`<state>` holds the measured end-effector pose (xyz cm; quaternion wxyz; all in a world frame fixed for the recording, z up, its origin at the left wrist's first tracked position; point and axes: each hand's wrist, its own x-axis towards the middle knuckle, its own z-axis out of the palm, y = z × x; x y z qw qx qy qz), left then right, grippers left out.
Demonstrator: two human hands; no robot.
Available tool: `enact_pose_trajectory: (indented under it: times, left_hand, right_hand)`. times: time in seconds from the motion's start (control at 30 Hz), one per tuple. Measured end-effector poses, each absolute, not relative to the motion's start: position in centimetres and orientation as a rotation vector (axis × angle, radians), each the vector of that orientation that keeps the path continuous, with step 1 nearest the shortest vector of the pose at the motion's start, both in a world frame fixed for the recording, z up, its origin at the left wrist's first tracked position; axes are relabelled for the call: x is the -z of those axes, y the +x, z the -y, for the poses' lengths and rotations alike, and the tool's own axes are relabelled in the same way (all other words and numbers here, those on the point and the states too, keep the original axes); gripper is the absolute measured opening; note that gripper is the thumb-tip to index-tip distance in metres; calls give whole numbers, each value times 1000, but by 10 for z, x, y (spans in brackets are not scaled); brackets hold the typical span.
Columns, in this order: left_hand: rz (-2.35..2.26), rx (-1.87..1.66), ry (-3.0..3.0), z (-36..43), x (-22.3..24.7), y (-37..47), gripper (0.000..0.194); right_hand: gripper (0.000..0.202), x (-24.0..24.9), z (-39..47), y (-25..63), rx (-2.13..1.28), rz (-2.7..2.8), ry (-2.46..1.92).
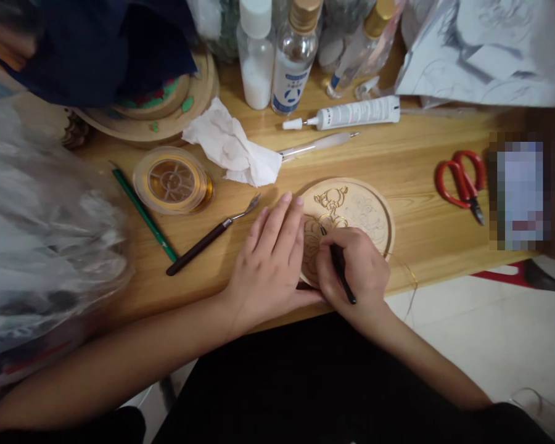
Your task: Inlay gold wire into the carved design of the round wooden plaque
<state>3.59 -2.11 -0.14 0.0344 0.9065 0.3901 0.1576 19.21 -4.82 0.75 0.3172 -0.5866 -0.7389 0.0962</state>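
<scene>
A round wooden plate [383,213] with a raised rim lies at the table's front edge. Pencil-like line drawings cover its face, and gold wire [332,197] follows some of the lines at the top and middle. My right hand [354,268] is closed around slim black tweezers [340,271], their tip touching down near the wire at the plate's middle. My left hand [272,256] lies flat with fingers stretched out along the plate's left rim. A loose length of gold wire [414,280] trails off to the right, past my right hand.
Left of the plate are a dark-handled palette knife [203,246], a green pencil [143,213] and a wire spool [172,179]. Behind sit crumpled tissue [234,142], a white tube [358,115] and bottles [296,58]. Red-handled cutters [462,182] lie right. Plastic bags [50,228] crowd the left.
</scene>
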Motion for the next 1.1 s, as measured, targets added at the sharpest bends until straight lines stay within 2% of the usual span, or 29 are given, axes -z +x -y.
enact_pose_trajectory:
  times: [0.53, 0.97, 1.1]
  left_hand:
    - [-1102, -448, 2818, 22, 1, 36, 74]
    - [-1145, -425, 2916, 24, -1, 35, 79]
    - [-1094, -548, 2952, 22, -2, 33, 68]
  right_hand:
    - [18, -6, 50, 191, -247, 1937, -1578]
    - [18, -5, 50, 191, -248, 1921, -1567]
    - [20, -5, 50, 192, -251, 1933, -1558]
